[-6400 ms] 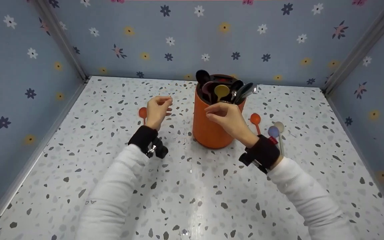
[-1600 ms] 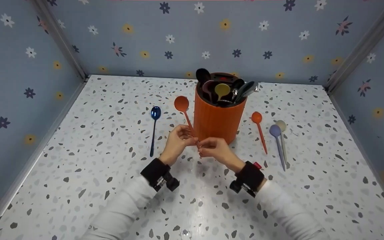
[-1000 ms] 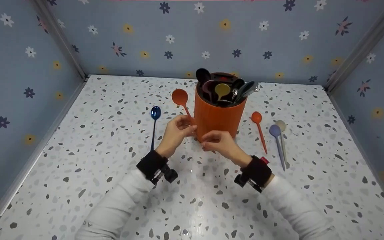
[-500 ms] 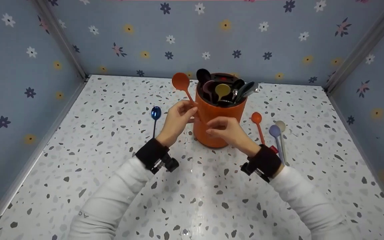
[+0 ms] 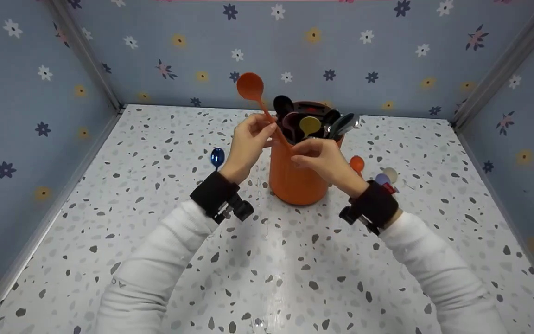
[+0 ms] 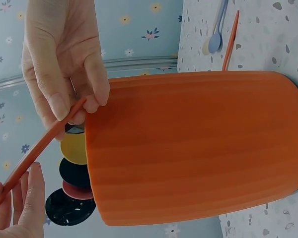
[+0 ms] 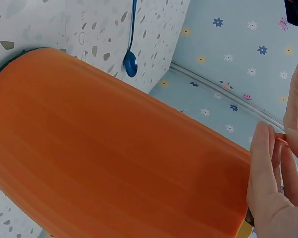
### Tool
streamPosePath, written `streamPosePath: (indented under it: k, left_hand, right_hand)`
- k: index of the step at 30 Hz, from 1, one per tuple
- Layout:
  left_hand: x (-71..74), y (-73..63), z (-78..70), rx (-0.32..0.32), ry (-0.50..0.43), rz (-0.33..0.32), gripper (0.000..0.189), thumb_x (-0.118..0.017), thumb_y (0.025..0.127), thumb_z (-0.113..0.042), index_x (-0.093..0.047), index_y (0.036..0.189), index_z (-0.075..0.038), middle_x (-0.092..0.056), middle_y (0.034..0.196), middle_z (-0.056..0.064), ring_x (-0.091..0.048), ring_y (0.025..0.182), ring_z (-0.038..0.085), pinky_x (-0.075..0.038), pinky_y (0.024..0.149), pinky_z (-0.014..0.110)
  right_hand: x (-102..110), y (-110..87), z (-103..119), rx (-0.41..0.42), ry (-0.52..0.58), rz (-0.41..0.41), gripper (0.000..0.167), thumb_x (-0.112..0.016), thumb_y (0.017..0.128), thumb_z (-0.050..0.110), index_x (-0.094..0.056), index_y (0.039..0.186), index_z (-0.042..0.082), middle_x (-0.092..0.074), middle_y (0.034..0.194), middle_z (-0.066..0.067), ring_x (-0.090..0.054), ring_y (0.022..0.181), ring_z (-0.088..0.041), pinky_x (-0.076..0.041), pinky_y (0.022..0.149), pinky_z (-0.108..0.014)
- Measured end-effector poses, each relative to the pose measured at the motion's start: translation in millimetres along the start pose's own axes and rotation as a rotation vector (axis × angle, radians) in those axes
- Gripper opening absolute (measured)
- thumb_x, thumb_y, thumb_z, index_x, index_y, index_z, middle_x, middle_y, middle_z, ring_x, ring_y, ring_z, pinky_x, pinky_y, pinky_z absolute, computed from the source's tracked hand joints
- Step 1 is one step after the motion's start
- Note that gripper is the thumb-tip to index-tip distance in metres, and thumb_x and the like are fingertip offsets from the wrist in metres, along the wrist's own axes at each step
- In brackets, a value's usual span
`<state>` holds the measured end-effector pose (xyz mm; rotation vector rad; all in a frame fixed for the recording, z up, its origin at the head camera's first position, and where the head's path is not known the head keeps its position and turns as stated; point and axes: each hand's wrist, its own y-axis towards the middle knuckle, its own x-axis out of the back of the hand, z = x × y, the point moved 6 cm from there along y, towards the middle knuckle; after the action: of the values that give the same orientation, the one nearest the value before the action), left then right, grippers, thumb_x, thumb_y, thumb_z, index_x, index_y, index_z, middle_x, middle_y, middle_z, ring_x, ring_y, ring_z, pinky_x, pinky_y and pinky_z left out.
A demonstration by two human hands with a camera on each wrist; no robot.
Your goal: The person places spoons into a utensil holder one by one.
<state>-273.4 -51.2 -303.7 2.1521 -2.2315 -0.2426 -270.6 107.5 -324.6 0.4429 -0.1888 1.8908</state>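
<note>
My left hand (image 5: 248,146) pinches the handle of an orange spoon (image 5: 250,86) between thumb and fingers. The spoon leans, its round bowl up at the left and its handle running down to the right. At the handle's lower end, the fingers of my right hand (image 5: 327,160) pinch the tip, as the left wrist view shows. Both hands are in front of the rim of a tall orange utensil holder (image 5: 299,181). Out of its top stick a yellow spoon (image 5: 310,125), a dark red spoon (image 5: 290,121), a black spoon (image 5: 283,105) and silvery utensils (image 5: 343,125).
To the left on the speckled table (image 5: 267,278) lies a shiny blue spoon (image 5: 217,157), partly behind my wrist. Another orange spoon (image 5: 357,163), a purple spoon (image 5: 382,178) and a beige spoon (image 5: 390,175) lie on the right. Flowered panels (image 5: 267,55) enclose the table.
The orange spoon was picked up from the left of the table. Over the last second and a half both hands rose with it from the holder's base to its rim.
</note>
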Motion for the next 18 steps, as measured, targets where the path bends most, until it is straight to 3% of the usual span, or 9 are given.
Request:
streamPosePath:
  k: [2, 10, 14, 18]
  left_hand:
    - [-0.8, 2.3, -4.2, -0.010, -0.002, -0.003, 0.023, -0.052, 0.100, 0.000, -0.056, 0.120, 0.010, -0.062, 0.103, 0.011, -0.062, 0.089, 0.012, -0.057, 0.094, 0.043]
    - [-4.3, 12.9, -20.2, -0.070, -0.055, 0.002, 0.024, -0.049, 0.101, -0.001, -0.055, 0.122, 0.011, -0.060, 0.103, 0.015, -0.062, 0.088, 0.014, -0.059, 0.091, 0.033]
    - [-4.7, 16.3, -24.7, -0.098, -0.024, -0.027, 0.025, -0.050, 0.101, -0.002, -0.057, 0.122, 0.010, -0.062, 0.109, 0.021, -0.064, 0.094, 0.020, -0.059, 0.093, 0.033]
    - [-4.8, 19.4, -27.7, -0.126, 0.005, -0.056, 0.023, -0.051, 0.101, -0.002, -0.059, 0.120, 0.009, -0.063, 0.107, 0.020, -0.065, 0.096, 0.023, -0.059, 0.092, 0.032]
  right_hand:
    - [2, 1.9, 3, -0.006, -0.007, -0.004, 0.025, -0.064, 0.094, 0.000, -0.065, 0.116, -0.011, -0.067, 0.112, -0.027, -0.066, 0.079, 0.001, -0.060, 0.085, -0.023]
    - [11, 12.3, 15, 0.009, 0.039, -0.030, 0.024, -0.062, 0.094, -0.002, -0.064, 0.116, -0.013, -0.068, 0.110, -0.024, -0.066, 0.079, -0.001, -0.060, 0.082, -0.023]
    - [17, 19.2, 18, 0.010, 0.009, -0.050, 0.025, -0.062, 0.094, -0.002, -0.065, 0.117, -0.011, -0.065, 0.116, -0.025, -0.065, 0.081, 0.000, -0.060, 0.083, -0.022]
    - [22, 24.0, 20, 0.032, -0.044, -0.081, 0.023, -0.062, 0.094, 0.000, -0.067, 0.115, -0.010, -0.067, 0.117, -0.026, -0.064, 0.082, 0.000, -0.058, 0.083, -0.020]
